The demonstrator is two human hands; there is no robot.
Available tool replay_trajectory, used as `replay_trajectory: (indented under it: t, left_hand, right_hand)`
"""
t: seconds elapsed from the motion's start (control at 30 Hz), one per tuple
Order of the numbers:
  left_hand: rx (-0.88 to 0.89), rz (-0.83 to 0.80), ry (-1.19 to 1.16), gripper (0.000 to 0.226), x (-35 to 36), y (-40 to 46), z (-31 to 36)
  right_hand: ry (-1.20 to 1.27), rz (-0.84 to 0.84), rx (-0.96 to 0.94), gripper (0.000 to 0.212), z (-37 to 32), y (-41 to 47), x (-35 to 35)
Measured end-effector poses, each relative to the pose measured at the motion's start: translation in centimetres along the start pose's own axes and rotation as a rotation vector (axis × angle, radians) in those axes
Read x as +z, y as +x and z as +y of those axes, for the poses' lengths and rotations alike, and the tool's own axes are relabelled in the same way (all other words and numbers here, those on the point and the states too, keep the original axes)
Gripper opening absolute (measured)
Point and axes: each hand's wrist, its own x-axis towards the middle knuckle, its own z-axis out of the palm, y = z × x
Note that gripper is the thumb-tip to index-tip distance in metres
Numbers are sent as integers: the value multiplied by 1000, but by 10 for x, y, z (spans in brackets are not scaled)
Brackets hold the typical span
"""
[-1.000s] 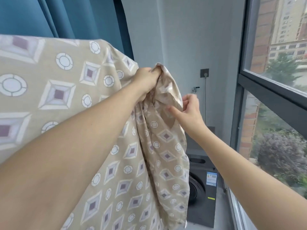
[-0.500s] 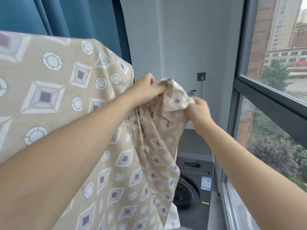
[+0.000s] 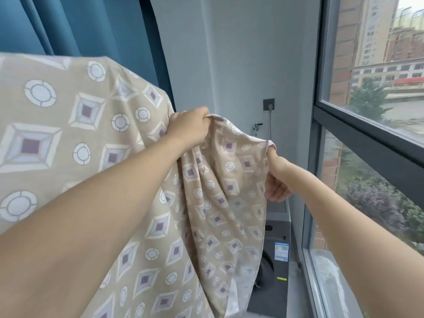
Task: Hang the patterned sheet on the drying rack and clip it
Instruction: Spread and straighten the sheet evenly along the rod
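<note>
Both the left hand [image 3: 189, 128] and right hand [image 3: 276, 180] grip the patterned sheet [image 3: 91, 138], spreading its edge; clipping likely comes next

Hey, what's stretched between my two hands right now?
In the head view, a slack span of the patterned sheet runs from the left hand to the right hand; both grip it.

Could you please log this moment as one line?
left hand: grips sheet | right hand: pinches sheet edge | clips: none visible
</note>
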Motion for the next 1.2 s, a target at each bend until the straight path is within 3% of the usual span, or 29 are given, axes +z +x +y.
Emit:
replay_trajectory:
  t: [0.1,0.17,0.23,0.27,0.33,0.43,0.53,0.63,0.7,0.77,0.9,1.03,1.13,1.2]
  left_hand:
    - [-60,-2,-171,34,-3,11,8]
    - [-53,11,-183,39,-5,12,9]
    - [-26,23,-149,40,-4,12,8]
    - [-18,31,-131,41,-3,11,7]
    - [-15,45,-115,41,-2,10,4]
    - [-9,57,-118,41,-2,8,-1]
    - [28,65,-118,41,-2,7,-4]
    - [70,46,-89,38,-5,4,-6]
    - [122,24,29,30,-8,0,-12]
    - [215,-5,231,22,-11,-6,-21]
    - [302,-39,533,47,-9,-11,-32]
    - [97,92,578,55,-14,-6,-23]
    - [-34,124,525,49,-23,0,-13]
    - [-64,137,507,42,-30,6,-6]
  right_hand:
    - [344,-26,-92,110,-2,7,-3]
    - [656,-241,-182,90,-1,7,-2]
    - [915,-486,-322,55,3,3,2]
    - [986,-553,-386,51,6,2,5]
    - [937,-635,-468,78,13,10,11]
    - [389,-514,-463,80,19,17,22]
    - [73,-415,-430,55,13,10,30]
    - [269,-237,-463,24,-2,2,30]
    - [523,-169,-463,22,-12,-1,11]
    - [704,-153,-337,22,-23,-6,-20]
    - [644,-173,-150,17,-30,-7,-70]
    - [665,59,-171,21,-41,-12,-101]
    - [766,328,-365,21,-55,-16,-111]
    - [828,401,-485,25,-63,-19,-105]
